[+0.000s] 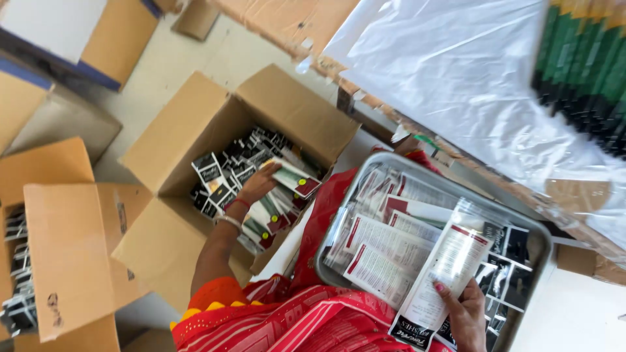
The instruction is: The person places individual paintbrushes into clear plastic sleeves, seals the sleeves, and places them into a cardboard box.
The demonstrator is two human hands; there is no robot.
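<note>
cardboard boxes [72,261] crowd around; left hand [257,184] grasps packets [287,179], right hand [466,313] grips sleeve [450,261] over tray [544,244].

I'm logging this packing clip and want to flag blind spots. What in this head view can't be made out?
- Left hand: its palm and fingertips are hidden among packets in the open cardboard box.
- Right hand: cut off by the bottom edge, on a clear sleeved packet.
- Metal tray: its floor is covered by packets.
- Second box: contents cut off by the left edge.
</note>
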